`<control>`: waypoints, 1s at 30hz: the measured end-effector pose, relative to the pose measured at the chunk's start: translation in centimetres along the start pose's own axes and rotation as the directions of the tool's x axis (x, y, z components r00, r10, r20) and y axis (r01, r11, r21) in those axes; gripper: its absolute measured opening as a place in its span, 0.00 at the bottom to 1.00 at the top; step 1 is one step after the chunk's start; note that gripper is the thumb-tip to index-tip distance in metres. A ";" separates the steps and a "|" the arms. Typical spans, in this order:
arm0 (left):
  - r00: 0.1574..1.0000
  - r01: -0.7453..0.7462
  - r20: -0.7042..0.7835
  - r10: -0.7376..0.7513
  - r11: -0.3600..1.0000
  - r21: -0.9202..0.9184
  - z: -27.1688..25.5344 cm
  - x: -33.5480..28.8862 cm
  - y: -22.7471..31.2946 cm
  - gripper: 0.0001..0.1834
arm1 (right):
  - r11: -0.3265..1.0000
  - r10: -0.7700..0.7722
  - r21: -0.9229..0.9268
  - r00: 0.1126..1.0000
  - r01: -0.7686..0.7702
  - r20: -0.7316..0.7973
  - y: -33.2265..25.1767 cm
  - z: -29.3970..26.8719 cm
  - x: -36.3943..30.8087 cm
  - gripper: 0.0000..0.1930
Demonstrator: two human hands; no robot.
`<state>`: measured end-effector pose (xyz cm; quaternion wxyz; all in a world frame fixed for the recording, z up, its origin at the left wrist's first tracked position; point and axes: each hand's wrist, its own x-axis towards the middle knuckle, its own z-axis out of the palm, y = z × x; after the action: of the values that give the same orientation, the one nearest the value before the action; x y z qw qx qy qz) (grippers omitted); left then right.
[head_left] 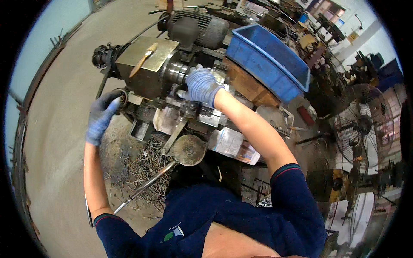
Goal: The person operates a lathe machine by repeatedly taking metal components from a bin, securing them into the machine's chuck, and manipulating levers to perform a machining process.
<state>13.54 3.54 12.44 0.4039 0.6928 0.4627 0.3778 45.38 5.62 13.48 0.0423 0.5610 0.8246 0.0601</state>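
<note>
A small metal lathe [142,81] stands before me, with a shiny round chuck [175,72] on its headstock. My right hand [201,86], in a blue-grey knit glove, is at the chuck's front. Its fingers curl down, its thumb points left, and whatever lies under the palm is hidden. My left hand [102,117], gloved too, is closed at a round metal ring-shaped part [124,97] at the headstock's left end. Its thumb shows on the near side; the other fingers are mostly hidden. On the headstock cover lies a wooden-handled brush [143,60].
A blue plastic bin [269,60] rests on a wooden block [249,84] behind the lathe. Metal shavings [146,165] litter the floor below, beside a round metal disc [189,150] and a long rod [146,187]. A motor [198,31] sits at the back; a fan [365,124] stands right.
</note>
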 end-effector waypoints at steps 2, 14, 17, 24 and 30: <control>0.990 0.069 -0.141 -0.026 0.949 0.309 -5.5 -2.3 -4.9 0.21 | 0.998 -0.016 0.060 0.998 0.019 -0.053 -0.1 1.9 2.1 0.33; 0.857 0.516 -0.407 -0.316 0.503 0.694 -7.7 -14.5 -11.1 0.31 | 0.933 0.176 0.337 0.977 -0.126 -0.122 0.0 3.3 3.4 0.25; 0.856 0.516 -0.383 -0.347 0.532 0.671 -8.2 -13.4 -11.2 0.29 | 0.898 0.209 0.415 0.972 -0.148 -0.105 0.2 4.1 4.4 0.21; 0.866 0.495 -0.410 -0.288 0.371 0.785 -7.9 -11.2 -11.6 0.20 | 0.790 0.304 0.603 0.927 -0.116 -0.219 1.1 4.7 5.5 0.19; 0.897 0.439 -0.426 -0.117 0.126 0.890 -17.5 -9.2 -17.8 0.06 | 0.793 0.223 0.608 0.916 0.028 -0.333 1.6 5.1 4.9 0.19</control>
<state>-10.79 2.93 1.71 -0.1280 0.6334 0.7632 -0.0017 45.79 11.04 8.63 -0.3051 0.5646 0.7613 -0.0926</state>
